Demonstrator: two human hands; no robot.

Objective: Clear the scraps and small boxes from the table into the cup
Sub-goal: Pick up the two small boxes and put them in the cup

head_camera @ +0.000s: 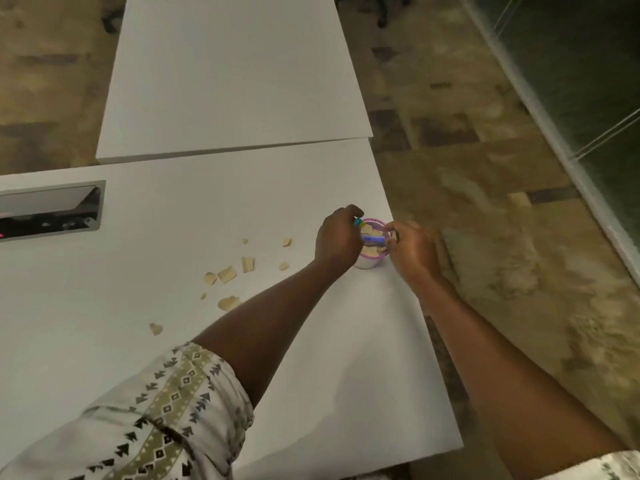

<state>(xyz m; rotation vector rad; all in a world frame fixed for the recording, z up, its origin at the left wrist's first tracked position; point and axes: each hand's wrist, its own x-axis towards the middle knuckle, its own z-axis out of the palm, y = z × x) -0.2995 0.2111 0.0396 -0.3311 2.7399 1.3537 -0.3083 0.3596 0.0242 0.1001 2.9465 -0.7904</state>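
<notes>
White table (242,341) under me; the cup (367,263) stands near its right edge, tan bits inside. My left hand (337,240) is closed on a small box (358,222) at the rim, my right hand (414,249) pinches a blue box (374,240) over the cup. Scraps (227,274) lie left of it.

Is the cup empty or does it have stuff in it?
It has stuff in it. Tan scraps and a small blue box show inside the cup.
</notes>
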